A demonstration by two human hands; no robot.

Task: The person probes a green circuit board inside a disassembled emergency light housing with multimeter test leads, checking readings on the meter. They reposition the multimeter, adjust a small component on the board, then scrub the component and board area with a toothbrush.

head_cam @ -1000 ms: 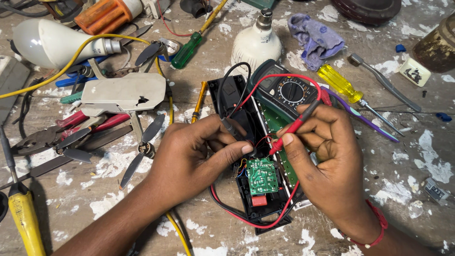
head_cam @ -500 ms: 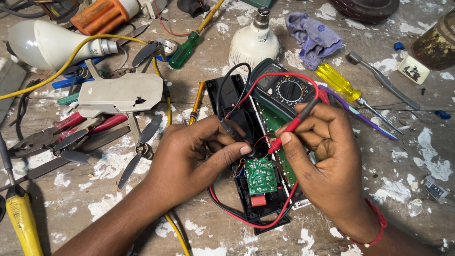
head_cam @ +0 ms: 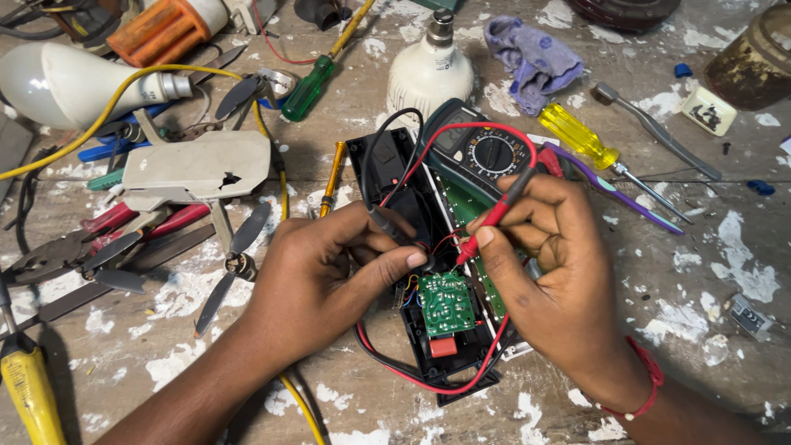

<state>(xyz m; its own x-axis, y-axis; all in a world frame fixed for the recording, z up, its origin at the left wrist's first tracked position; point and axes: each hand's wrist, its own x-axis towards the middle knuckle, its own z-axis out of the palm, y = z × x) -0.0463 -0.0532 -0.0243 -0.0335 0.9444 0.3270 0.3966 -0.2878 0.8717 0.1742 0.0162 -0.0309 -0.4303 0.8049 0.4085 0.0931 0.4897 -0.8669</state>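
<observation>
Testing step: left hand (head_cam: 329, 272) pinches black probe (head_cam: 394, 229), right hand (head_cam: 552, 255) grips red probe (head_cam: 494, 216), tips by green circuit board (head_cam: 446, 303); next needs steady contact, glance at multimeter (head_cam: 486, 152).

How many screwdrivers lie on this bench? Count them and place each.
3 clearly. Green-handled screwdriver at top centre, yellow-handled screwdriver right of the multimeter, slim orange screwdriver left of the black case. Others may hide in the clutter.

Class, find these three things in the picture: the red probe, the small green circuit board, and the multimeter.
red probe (head_cam: 493, 219), head view, on its red shaft.
green circuit board (head_cam: 446, 303), head view, on its middle.
multimeter (head_cam: 492, 153), head view, on its dial.
</observation>
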